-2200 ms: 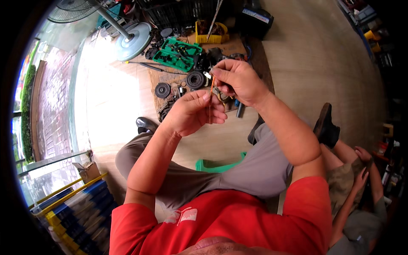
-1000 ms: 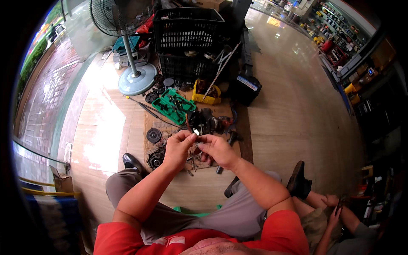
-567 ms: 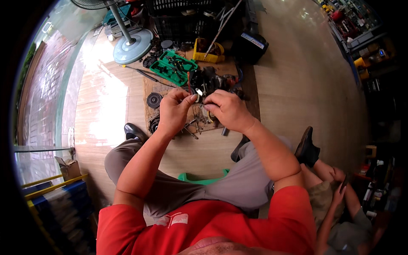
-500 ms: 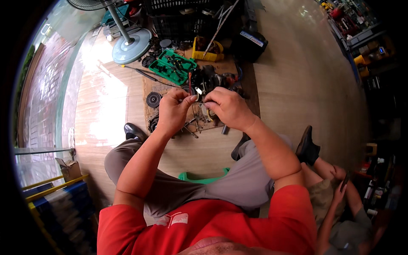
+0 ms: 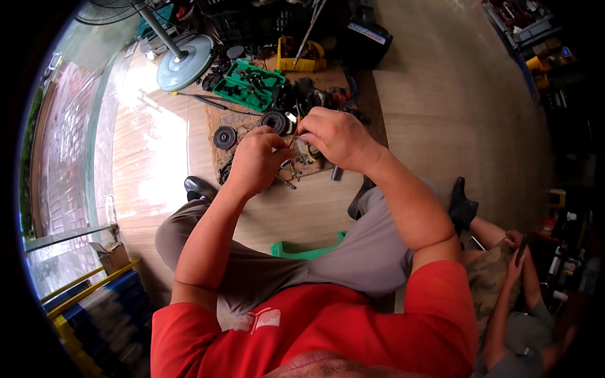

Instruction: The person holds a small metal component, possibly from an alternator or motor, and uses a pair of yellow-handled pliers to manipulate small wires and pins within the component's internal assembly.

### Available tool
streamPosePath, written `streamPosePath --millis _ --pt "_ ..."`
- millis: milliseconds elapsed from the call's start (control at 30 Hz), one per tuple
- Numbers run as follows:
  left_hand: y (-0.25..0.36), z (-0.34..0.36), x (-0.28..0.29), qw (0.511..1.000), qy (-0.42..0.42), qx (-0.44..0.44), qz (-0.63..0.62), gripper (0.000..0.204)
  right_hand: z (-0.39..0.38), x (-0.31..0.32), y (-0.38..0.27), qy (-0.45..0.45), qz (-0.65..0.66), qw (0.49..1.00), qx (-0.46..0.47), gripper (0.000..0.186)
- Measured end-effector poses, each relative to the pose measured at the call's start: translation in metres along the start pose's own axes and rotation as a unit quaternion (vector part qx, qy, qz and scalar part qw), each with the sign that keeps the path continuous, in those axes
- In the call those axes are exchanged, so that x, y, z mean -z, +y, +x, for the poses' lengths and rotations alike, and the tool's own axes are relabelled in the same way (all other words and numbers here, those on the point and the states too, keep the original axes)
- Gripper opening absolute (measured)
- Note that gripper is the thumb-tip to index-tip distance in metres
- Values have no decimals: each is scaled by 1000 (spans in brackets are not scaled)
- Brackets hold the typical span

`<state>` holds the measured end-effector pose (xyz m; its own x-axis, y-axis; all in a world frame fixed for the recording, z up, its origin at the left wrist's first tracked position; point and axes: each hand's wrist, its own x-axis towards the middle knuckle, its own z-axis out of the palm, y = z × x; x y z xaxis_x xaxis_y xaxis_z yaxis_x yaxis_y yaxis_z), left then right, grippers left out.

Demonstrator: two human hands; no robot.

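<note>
My left hand [image 5: 257, 160] and my right hand [image 5: 337, 137] are close together over a board [image 5: 236, 120] covered with parts. A thin red wire-like piece [image 5: 295, 133] runs between their fingertips. The right hand pinches its upper part with thumb and forefinger. My left thumb and fingers are pressed together at its lower end; the exact hold is partly hidden. Just beyond the hands lie a round black part [image 5: 273, 122], a small white cylinder [image 5: 290, 117] and a dark motor-like assembly [image 5: 309, 94]. A pale loop of hose or cable [image 5: 310, 150] sits beneath the right hand.
A green tool case [image 5: 249, 86], a yellow bin [image 5: 301, 55] and a black battery-like box [image 5: 367, 41] stand farther off. At far left is a fan base [image 5: 185, 63]. A black disc [image 5: 224, 137] lies left. Another person [image 5: 513, 277] sits at right, holding a phone-like object.
The red piece, upright at my left hand before, now slants between both hands. My left fingertips have dropped slightly, and my right hand has risen a little. The whole view has shifted slightly.
</note>
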<state>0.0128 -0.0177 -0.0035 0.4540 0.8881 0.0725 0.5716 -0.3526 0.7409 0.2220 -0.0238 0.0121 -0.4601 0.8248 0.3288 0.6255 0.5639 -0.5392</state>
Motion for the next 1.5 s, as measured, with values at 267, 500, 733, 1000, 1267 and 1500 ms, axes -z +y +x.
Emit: streamPosePath --millis 267,500,733,1000,1267,1500 --pt "1 -2 2 999 1 -10 35 18 2 5 -3 0 7 1000 -21 9" --pt "2 -4 2 997 22 -22 74 15 3 5 -4 6 45 996 -72 13" --pt "-2 -5 -1 990 32 -80 115 11 2 5 -5 -9 25 999 -46 21" --pt "-2 -4 -1 979 34 -111 168 10 0 6 0 -96 -26 995 -29 12" --pt "6 -6 6 982 -124 69 -124 19 1 6 -2 -121 -21 992 -23 13" --pt "8 -3 10 961 -173 122 -179 18 2 6 -5 -126 29 991 -20 15"
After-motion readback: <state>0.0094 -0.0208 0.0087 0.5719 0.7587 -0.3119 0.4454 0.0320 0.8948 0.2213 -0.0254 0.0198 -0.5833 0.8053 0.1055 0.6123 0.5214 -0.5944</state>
